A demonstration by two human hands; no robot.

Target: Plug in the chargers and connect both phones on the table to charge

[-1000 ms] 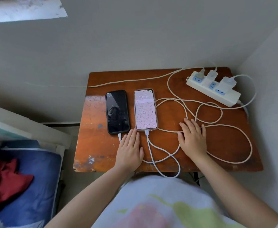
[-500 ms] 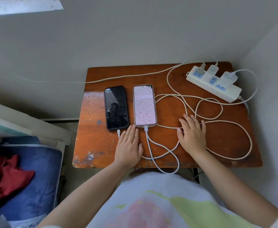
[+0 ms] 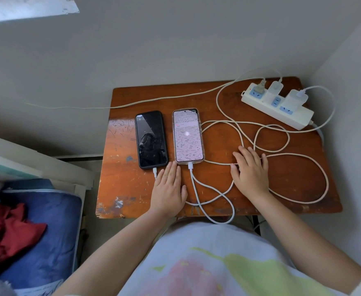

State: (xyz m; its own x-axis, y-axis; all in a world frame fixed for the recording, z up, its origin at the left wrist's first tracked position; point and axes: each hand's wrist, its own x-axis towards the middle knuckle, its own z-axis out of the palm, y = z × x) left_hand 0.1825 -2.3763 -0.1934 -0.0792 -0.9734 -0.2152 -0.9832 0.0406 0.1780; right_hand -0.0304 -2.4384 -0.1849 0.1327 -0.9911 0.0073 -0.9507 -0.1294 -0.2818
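head view | two chargers (image 3: pixel 282 96) seated in power strip (image 3: pixel 299 118) | dark phone (image 3: pixel 151 139) and lit phone (image 3: pixel 188 135) side by side on table (image 3: pixel 218 97) — both cabled | left hand (image 3: pixel 168 189), right hand (image 3: pixel 251 171) flat, fingers spread, grasping nothing | task looks complete — nothing left

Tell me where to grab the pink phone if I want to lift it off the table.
Pinch the pink phone across its two long edges near the middle, coming from above. It lies flat, screen up; the black phone sits close on its left, so the gap is narrow. A white cable is plugged into its near end, so avoid gripping there.
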